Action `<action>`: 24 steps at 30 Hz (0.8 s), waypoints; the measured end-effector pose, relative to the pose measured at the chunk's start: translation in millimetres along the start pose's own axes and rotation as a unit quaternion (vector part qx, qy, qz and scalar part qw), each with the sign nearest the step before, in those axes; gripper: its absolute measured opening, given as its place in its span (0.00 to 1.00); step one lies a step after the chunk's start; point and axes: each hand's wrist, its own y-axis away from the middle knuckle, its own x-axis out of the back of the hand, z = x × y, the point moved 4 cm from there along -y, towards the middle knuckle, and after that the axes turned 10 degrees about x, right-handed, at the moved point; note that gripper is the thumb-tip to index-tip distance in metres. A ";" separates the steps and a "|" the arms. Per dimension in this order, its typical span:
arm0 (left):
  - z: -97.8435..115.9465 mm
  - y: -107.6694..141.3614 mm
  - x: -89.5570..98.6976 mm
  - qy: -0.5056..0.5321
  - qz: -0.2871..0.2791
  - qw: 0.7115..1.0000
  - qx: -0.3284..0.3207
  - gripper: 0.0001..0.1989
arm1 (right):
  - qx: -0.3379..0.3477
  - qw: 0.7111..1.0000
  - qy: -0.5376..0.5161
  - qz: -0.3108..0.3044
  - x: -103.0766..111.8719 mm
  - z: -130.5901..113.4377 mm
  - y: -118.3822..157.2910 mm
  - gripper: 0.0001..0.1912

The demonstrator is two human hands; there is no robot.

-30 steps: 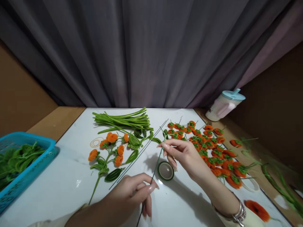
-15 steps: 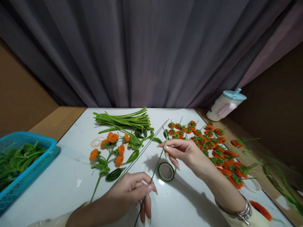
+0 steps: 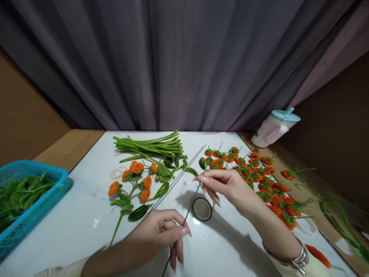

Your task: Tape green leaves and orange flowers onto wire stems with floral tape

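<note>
A thin dark green wire [image 3: 190, 209] slants between my hands. My left hand [image 3: 165, 232] pinches it lower down between thumb and fingers. Higher up, my right hand [image 3: 221, 186] is closed on the wire's upper end, just under a small green leaf [image 3: 203, 163] at its tip. A roll of green tape [image 3: 202, 209] lies on the white table below my right hand. Left of my hands lies a branch of orange fuzzy persimmons [image 3: 145, 195] with green leaves and a stem. Two more straight wires [image 3: 184, 169] lie across the middle.
A blue basket [image 3: 62, 173] of green leaves stands at left. Green pipe cleaners [image 3: 150, 145] lie in a bundle at the back. Several orange persimmons [image 3: 256, 175] with wire stems spread at right, near a lidded tumbler [image 3: 275, 129]. A dark curtain [image 3: 178, 65] hangs behind.
The leaf at the wire's top has turned and shows its broad face more. Both hands keep nearly the same place and grip.
</note>
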 end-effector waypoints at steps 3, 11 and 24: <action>-1.5 -0.3 0.7 0.010 0.004 1.000 -0.003 0.11 | -0.002 1.000 0.001 0.002 0.7 0.0 -0.2 0.14; -0.6 0.0 -0.9 0.015 0.012 1.000 0.000 0.11 | 0.005 1.000 -0.002 -0.001 -0.2 -3.2 1.6 0.13; 1.2 -0.8 -3.1 -0.017 0.020 1.000 0.006 0.14 | 0.008 1.000 0.009 -0.022 3.3 -2.8 2.1 0.15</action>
